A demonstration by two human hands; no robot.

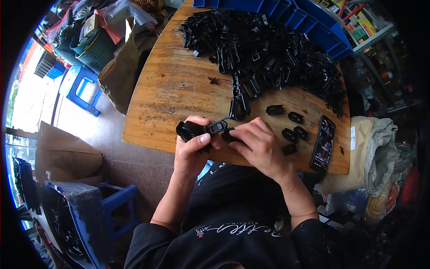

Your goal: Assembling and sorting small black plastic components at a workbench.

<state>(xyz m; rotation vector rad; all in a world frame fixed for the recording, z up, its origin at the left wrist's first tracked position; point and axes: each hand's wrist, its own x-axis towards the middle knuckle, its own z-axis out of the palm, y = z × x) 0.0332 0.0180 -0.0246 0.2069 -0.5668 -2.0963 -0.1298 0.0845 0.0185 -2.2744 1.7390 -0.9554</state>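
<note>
Over the table's near edge, my left hand (192,145) is wrapped round a black plastic part (191,130) with a rounded end on the left. A slotted black piece (216,127) sticks out from it to the right. My right hand (260,145) pinches a small black plastic piece (228,134) close beside that slotted end. Its fingertips partly cover the piece, so I cannot tell whether the two touch. Right of my right hand, several small black clips (295,117) lie loose on the wooden table (165,94).
A large heap of black plastic parts (268,58) covers the table's far side, against a blue crate (313,27). A phone (323,143) with its screen lit lies at the right edge. Paper sacks (67,152) and blue stools (83,89) stand left, a paper bag (347,166) right.
</note>
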